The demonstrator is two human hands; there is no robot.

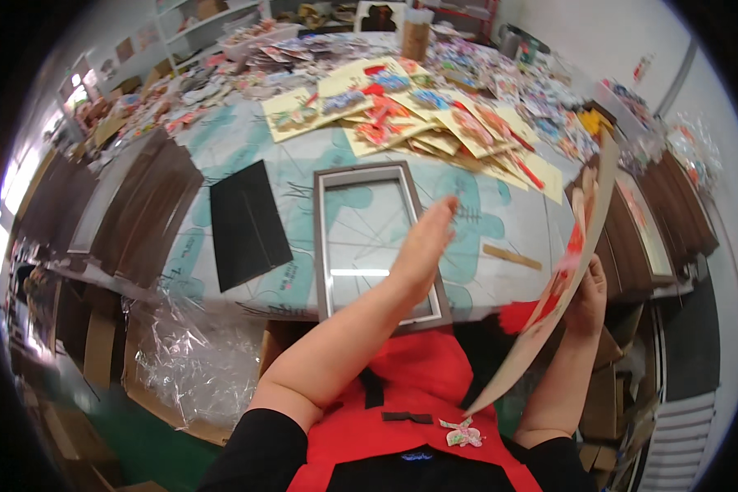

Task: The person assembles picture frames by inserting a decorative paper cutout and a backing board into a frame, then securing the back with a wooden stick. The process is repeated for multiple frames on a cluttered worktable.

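My right hand (589, 297) is closed on the edge of a cream card (512, 369), tilted up on the right and seen nearly edge-on. A red tassel (521, 316) and pinkish-red decorations show on the card's inner face. My left hand (428, 242) is held flat with fingers stretched out, over the right side of a brown picture frame (321, 246) with a white inner lip. The frame lies at the table's near edge; light reflects across its inside. To its left lies a black backing board (248, 225).
Several cream cards with coloured decorations (385, 115) are piled behind the frame. Stacked brown frames stand at left (143, 209) and right (660, 205). A thin tan strip (512, 257) lies right of the frame. Clear plastic wrap (193, 369) fills a carton below the table's left side.
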